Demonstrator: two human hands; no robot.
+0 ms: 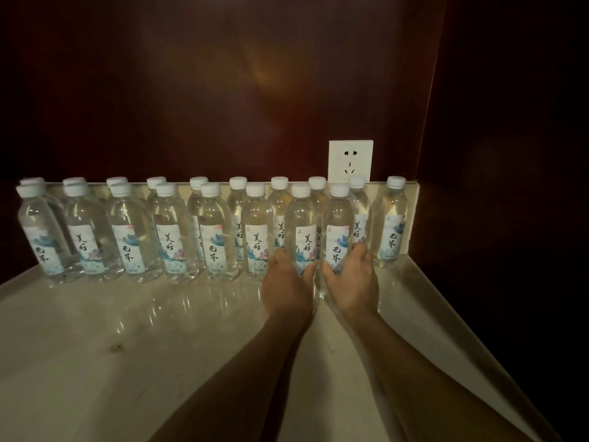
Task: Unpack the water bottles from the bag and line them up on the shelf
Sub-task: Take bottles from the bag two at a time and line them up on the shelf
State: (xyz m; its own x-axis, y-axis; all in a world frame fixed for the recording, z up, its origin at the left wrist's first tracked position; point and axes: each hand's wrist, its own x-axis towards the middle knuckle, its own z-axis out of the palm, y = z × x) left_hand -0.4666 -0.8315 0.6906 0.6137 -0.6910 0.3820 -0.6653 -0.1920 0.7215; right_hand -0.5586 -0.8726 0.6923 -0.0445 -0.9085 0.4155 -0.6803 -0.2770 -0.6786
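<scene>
Several clear water bottles with white caps and printed labels stand upright in two rows along the back of a pale marble shelf [127, 330]. My left hand [288, 283] is wrapped around the base of one front-row bottle [301, 221]. My right hand [352, 279] grips the base of the bottle beside it [338, 218]. Both held bottles stand upright at the right end of the front row. A single back-row bottle [390, 218] stands alone at the far right. No bag is in view.
A white wall socket [350, 161] sits on the dark wooden back wall behind the right-hand bottles. A dark wooden side panel [494, 154] closes the shelf on the right. The shelf's right edge [446, 307] runs diagonally toward me.
</scene>
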